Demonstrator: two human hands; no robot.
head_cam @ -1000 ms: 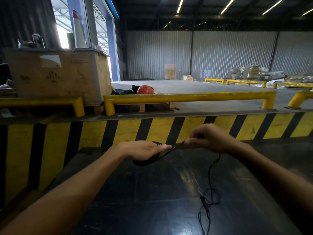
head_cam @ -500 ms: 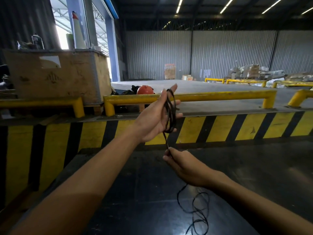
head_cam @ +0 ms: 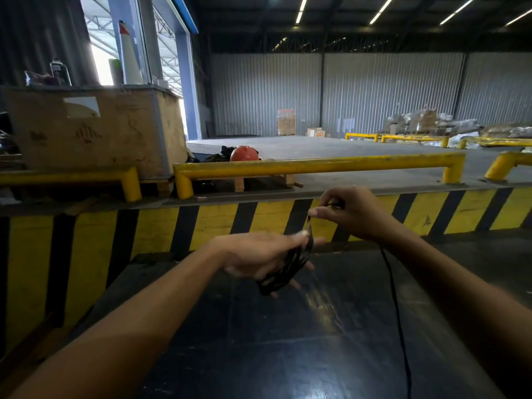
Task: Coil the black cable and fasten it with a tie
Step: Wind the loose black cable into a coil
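Observation:
Several loops of the black cable (head_cam: 288,269) are wound around my left hand (head_cam: 259,259), which is stretched flat and slightly blurred above the dark table. My right hand (head_cam: 349,214) sits higher and to the right, pinching the cable's free strand just above the coil. From the right hand the loose cable runs down across the table and off the bottom edge of the view. No tie is visible.
The dark glossy table (head_cam: 273,341) lies under both arms. Beyond it stands a yellow-and-black striped barrier (head_cam: 201,226) with yellow guard rails (head_cam: 316,165). A wooden crate (head_cam: 95,131) is at the left and an orange helmet (head_cam: 244,154) behind the rail.
My left hand dropped from upright at rail height to flat above the table, coil still on it. My right hand rose from below it to above and right, carrying the strand.

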